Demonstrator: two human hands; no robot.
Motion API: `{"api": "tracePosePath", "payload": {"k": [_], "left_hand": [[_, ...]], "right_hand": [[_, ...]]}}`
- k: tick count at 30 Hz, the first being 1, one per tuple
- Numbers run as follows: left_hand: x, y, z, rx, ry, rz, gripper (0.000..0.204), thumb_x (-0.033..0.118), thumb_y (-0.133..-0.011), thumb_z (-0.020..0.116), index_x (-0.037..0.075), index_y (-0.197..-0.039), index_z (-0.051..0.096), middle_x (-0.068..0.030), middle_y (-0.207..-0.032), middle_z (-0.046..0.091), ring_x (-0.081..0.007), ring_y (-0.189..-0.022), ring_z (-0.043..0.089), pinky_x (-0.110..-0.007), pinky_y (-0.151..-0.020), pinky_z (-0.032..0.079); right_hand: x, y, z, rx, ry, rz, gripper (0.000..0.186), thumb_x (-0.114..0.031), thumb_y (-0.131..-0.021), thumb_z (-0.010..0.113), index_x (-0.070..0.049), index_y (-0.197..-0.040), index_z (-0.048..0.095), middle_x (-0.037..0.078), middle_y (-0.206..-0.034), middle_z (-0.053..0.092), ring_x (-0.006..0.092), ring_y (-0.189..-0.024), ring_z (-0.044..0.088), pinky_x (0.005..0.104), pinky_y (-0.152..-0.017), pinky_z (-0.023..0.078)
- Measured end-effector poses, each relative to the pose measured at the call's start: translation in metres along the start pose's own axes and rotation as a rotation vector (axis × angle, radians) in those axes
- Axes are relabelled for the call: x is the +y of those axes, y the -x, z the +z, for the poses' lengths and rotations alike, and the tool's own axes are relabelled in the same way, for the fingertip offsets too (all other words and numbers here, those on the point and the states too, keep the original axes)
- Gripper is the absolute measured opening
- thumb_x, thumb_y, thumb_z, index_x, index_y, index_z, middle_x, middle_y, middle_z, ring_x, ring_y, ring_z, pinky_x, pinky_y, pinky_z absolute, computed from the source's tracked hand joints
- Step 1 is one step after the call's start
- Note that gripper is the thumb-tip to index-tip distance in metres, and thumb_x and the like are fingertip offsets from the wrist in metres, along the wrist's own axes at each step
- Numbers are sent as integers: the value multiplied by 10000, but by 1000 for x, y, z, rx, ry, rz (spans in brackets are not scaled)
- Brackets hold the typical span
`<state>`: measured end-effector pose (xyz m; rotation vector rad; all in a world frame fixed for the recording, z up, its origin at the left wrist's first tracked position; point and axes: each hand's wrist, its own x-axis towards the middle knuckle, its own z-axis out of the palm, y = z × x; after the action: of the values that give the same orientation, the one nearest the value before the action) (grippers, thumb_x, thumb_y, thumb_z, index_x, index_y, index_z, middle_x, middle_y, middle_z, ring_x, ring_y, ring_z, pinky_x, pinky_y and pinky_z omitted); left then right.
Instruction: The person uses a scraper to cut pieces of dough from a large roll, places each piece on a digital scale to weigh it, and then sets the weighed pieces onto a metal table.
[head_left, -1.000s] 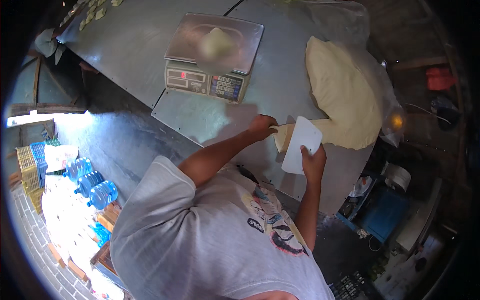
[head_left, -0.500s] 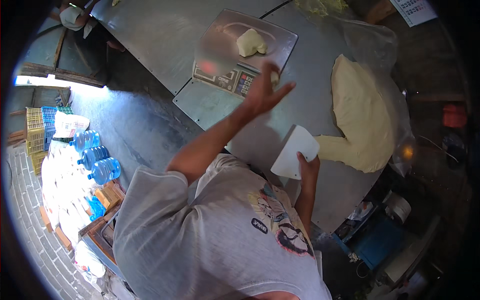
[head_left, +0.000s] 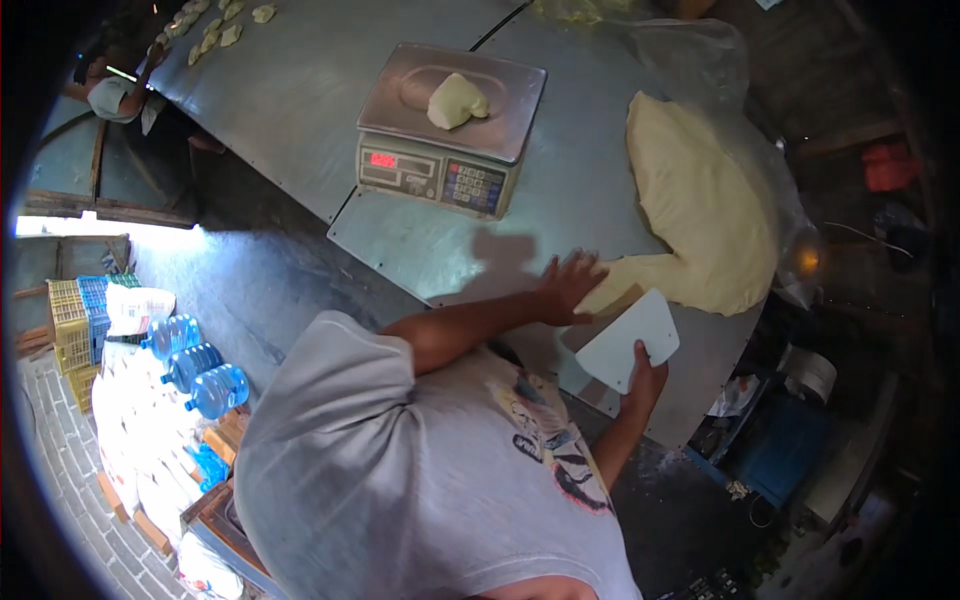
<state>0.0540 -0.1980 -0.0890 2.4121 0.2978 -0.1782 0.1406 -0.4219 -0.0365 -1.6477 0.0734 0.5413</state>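
Note:
A large slab of pale dough (head_left: 720, 220) lies on the metal table, with a narrower tongue reaching left toward my hands. My left hand (head_left: 570, 285) is open, its fingers spread at the left end of that tongue. My right hand (head_left: 648, 375) grips a white dough scraper (head_left: 625, 340) by its lower right side; the blade stands just in front of the tongue. Farther off, a digital scale (head_left: 430, 180) with a lit red display carries a lump of dough (head_left: 457, 102) on its metal plate.
Several small dough pieces (head_left: 210, 35) lie at the table's far left, where another person (head_left: 115, 98) stands. Clear plastic sheeting (head_left: 710, 55) borders the slab. Blue water bottles (head_left: 215, 390) and stacked crates (head_left: 70, 330) stand on the floor at left.
My left hand has come back from beside the scale to the dough tongue. My right hand has moved the scraper slightly right and closer to the dough. The whole view has shifted.

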Motion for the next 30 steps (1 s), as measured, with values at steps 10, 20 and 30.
{"api": "tracePosePath", "payload": {"k": [10, 20, 30], "left_hand": [[-193, 15, -255, 469, -332, -565, 976, 206, -703, 813, 174, -1523, 284, -253, -1523, 301, -505, -1357, 355, -644, -1048, 379], [-33, 51, -46, 468, -101, -262, 689, 273, -666, 832, 65, -1252, 536, -182, -1264, 481, -362, -1198, 496, -461, -957, 467], [-55, 45, 13, 272, -78, -190, 830, 251, -658, 839, 2, -1332, 424, -208, -1294, 467, -417, -1209, 472, -486, -969, 447]], "right_hand": [[-7, 23, -19, -13, -28, 113, 498, -40, -884, 685, 68, -1332, 498, 133, -1281, 601, 235, -1169, 572, 342, -1003, 425], [-7, -2, 85, -177, 635, -434, 416, -97, -847, 693, 46, -1213, 555, 223, -1011, 700, 335, -938, 689, 403, -842, 527], [17, 3, 172, -203, 1171, -342, 427, -120, -840, 647, 28, -1199, 470, 259, -836, 672, 444, -813, 669, 508, -717, 535]]}}
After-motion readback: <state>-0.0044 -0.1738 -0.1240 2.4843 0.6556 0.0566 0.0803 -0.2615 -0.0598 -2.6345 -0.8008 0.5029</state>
